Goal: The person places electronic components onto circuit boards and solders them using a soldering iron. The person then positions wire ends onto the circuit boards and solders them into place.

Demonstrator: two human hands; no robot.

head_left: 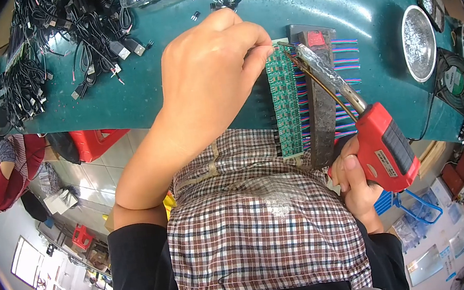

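A long green circuit board panel point(286, 104) lies near the table's front edge, with many small parts in rows. My left hand point(206, 68) is closed in a pinch at the panel's far end; what its fingertips hold, if anything, is hidden. In my right hand point(356, 179) is a red soldering gun point(383, 145), gripped by its handle. Its tip, with a thin tube alongside, points at the panel's far end close to my left fingertips. Beside the panel lies a dark metal bar point(319, 106) across coloured wires point(347, 63) that run out to the right.
Small black components point(224, 0) lie loose beyond my left hand. Bundles of black USB cables point(88, 35) cover the far left. On the right are a round metal bowl point(419, 43) and a small fan point(456, 82). Another person point(6, 173) sits at the left.
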